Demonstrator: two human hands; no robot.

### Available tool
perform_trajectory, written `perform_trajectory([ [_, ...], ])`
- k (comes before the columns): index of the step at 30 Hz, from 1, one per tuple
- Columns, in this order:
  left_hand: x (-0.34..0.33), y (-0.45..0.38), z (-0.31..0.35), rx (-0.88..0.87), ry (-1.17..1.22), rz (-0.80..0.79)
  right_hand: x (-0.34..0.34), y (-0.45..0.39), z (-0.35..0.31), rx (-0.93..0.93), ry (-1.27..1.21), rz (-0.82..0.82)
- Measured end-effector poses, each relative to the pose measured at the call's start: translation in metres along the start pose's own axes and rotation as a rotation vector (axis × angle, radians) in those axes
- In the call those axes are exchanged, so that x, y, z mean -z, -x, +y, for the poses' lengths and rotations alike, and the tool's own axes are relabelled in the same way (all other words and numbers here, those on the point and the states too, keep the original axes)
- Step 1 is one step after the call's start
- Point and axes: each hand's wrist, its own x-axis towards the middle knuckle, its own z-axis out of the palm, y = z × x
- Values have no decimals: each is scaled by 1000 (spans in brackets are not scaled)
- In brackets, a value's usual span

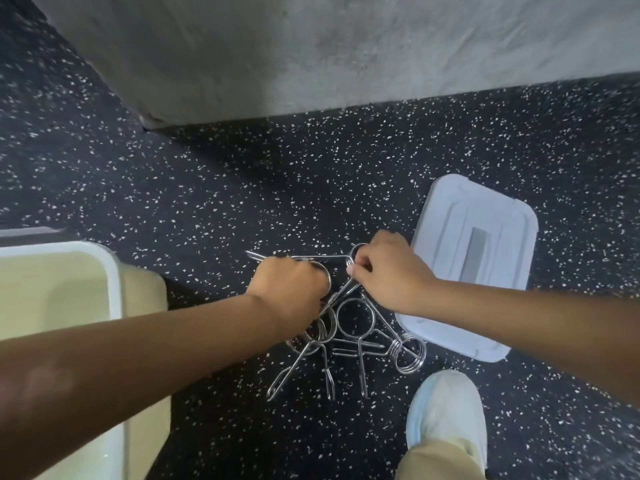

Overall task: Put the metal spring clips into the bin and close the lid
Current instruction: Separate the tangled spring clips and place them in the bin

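Several metal spring clips (353, 337) lie tangled in a pile on the speckled black floor at the centre. My left hand (289, 289) is closed on one clip at the pile's upper left, its long handles sticking out to the left. My right hand (384, 271) pinches the coil of another clip at the upper right. A cream open bin (114, 271) stands at the left edge, partly hidden by my left forearm. Its pale lid (450, 237) lies flat on the floor to the right, behind my right forearm.
A grey concrete wall (311, 53) runs across the top, with a corner at the upper left. My foot in a light blue shoe cover (446, 410) rests at the lower right, close to the pile.
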Motion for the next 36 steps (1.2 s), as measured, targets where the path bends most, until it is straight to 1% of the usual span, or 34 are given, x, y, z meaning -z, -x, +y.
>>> perform_trajectory([
  [4,11,8,-15,43,85,73,-8,14,-3,-1,-16,106],
  [7,20,21,-27,78,221,100,-11,28,-3,-66,-129,112],
  [10,29,41,-41,126,456,106,-10,36,-5,-75,-345,141],
  [13,42,65,-52,157,715,172,2,39,-13,-87,-524,189],
  [16,54,91,-59,179,906,212,15,44,-22,-108,-725,201],
  [19,62,117,-69,175,1126,233,22,41,-30,-117,-851,250],
  [22,57,144,-82,216,1270,353,29,35,-38,-105,-978,304],
  [26,41,186,-95,337,1263,562,41,36,-57,16,-1089,351],
  [29,27,222,-104,431,1282,676,50,42,-76,62,-1163,320],
  [30,21,233,-106,465,1299,703,52,43,-82,64,-1241,289],
  [33,-6,262,-106,624,1413,769,59,46,-100,34,-1605,107],
  [36,-39,276,-100,817,1595,805,67,50,-121,24,-1785,28],
])
